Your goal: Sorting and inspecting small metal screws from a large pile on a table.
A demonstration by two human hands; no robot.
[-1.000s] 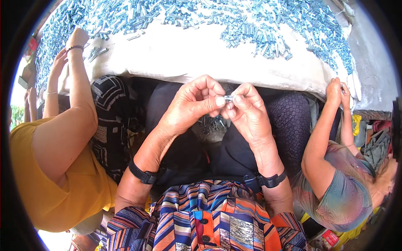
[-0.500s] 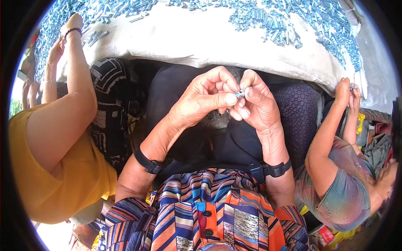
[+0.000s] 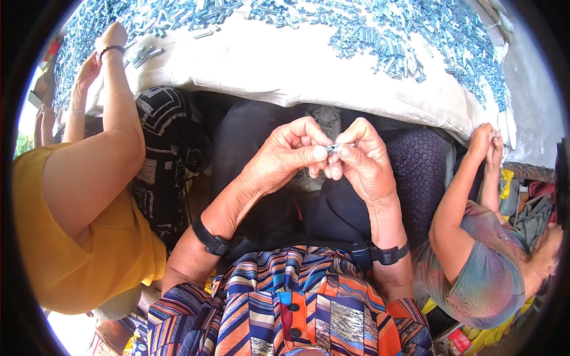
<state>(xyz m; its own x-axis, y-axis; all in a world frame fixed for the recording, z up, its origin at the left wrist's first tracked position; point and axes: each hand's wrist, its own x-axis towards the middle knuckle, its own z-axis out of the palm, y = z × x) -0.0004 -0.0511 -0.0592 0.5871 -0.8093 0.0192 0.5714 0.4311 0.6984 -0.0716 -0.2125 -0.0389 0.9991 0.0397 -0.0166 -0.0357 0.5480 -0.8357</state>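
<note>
In front of my lap, both my hands pinch a small silvery metal sleeve with a dark hole in its side. The thumb and fingertips of my left hand grip its left end. Closed around the other end is my right hand, its thumb and forefinger pressed together over it. A thin bit shows between those right fingertips, too small to make out. Beyond my hands, a whitish woven cloth bears a wide heap of small bluish-silver metal pieces.
A co-worker in a yellow top sits close on my left, arms reaching to the heap. On my right, another person in a multicoloured top has both hands at the cloth's edge. A few loose metal pieces lie left of centre.
The metal sleeve has turned from a slant to nearly level between my fingers. My hands sit slightly lower in view, and the whole scene has shifted down a little.
</note>
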